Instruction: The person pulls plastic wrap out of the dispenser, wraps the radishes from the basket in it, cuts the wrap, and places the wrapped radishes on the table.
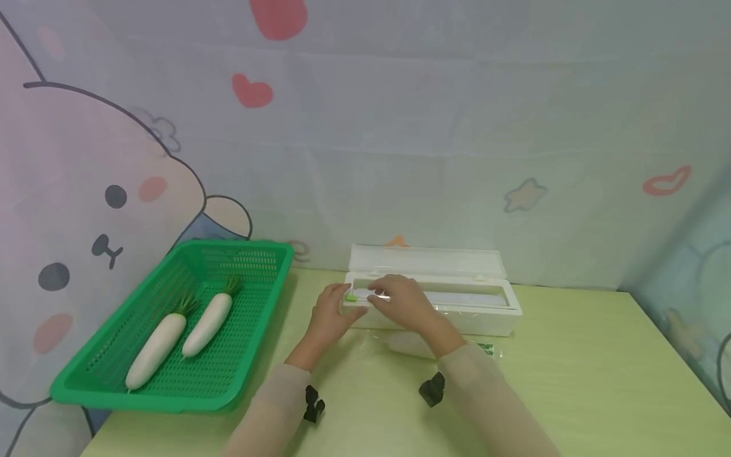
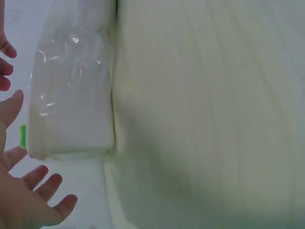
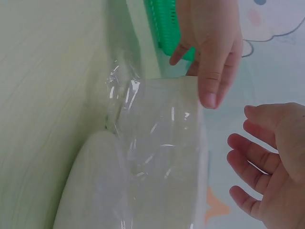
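A long white box [image 1: 491,322], which looks like a cling film dispenser, stands against the wall with its lid [image 1: 425,260] raised. Around its left end, by a small green slider [image 1: 351,298], is my left hand [image 1: 328,316], fingers spread and thumb near the front corner. My right hand [image 1: 407,303] hovers over the opening with loosely bent fingers and nothing visible in them. Clear film [image 3: 157,143] hangs wrinkled down the box's front. Before the box lies a white radish [image 1: 408,344] in clear wrapping, partly hidden by my right wrist.
To the left stands a green plastic basket [image 1: 251,355] with two white radishes [image 1: 157,352] inside, leafy stubs on. A patterned cloth [image 1: 400,127] hangs behind the pale green table [image 1: 599,381].
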A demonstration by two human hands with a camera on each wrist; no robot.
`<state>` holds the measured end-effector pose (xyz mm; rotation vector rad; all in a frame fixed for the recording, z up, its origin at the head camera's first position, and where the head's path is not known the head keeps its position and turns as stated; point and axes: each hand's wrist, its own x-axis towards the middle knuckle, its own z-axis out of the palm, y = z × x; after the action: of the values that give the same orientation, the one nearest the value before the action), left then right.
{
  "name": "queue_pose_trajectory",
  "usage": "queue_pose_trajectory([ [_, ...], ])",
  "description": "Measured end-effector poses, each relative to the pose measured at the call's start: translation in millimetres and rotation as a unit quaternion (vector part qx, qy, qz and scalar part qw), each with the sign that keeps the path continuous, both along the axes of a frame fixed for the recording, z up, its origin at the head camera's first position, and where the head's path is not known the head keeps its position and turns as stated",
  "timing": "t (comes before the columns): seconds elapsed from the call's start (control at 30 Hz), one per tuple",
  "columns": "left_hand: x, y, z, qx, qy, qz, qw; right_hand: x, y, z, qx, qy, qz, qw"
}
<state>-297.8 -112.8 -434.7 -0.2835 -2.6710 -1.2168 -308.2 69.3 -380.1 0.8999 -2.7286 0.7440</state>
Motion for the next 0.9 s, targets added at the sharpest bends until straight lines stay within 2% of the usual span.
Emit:
queue_pose_trajectory([
  [0.17,-9.8,-6.2,-7.2,0.015,-0.008,-0.019,0.9997,-11.9,-18.2,-6.4,-0.004,-0.046,-0.009,0.9989],
  [0.3,-13.0,-10.2,-10.0,0.028,-0.015,-0.035,0.9989,-16.2,-31.1,-12.1,0.002,-0.057,-0.012,0.9983],
  [0.5,-13.3,-13.1,-11.8,0.025,-0.015,-0.038,0.9988,-17.9,-42.2,-22.8,0.035,0.008,-0.026,0.999],
  [0.77,-14.4,-13.7,-10.8,-0.061,0.012,-0.021,0.9978,-18.0,-41.5,-28.2,0.06,0.07,-0.036,0.9951],
  [0.9,-15.9,-12.3,-9.4,-0.083,0.022,-0.014,0.9962,-18.1,-39.2,-26.5,0.068,0.086,-0.034,0.9934],
])
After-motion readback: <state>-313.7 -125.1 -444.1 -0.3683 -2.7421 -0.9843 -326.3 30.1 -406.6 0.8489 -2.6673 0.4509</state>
